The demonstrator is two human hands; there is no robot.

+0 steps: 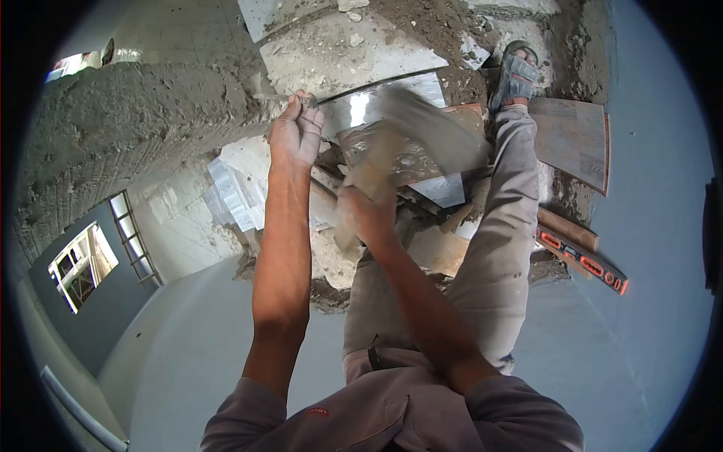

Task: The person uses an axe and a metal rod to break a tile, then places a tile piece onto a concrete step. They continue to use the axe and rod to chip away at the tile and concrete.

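My left hand [299,135] is closed with the fingertips around a thin metal chisel [271,96]. The chisel lies roughly level, its tip pointing left at the rough mortar edge of the wall [151,105]. Lower and to the right, my right hand [369,215] is wrapped around the handle of a hammer [433,132]. Motion smears the hammer head, which hangs in the air over the broken tiles, to the right of the chisel and apart from it.
Loose tiles [568,139] and broken slabs [346,56] lie among soil and rubble under my hands. A red and black spirit level [584,260] rests at the right. My sandalled foot [518,75] stands at the upper right. A window opening [83,267] shows at the left.
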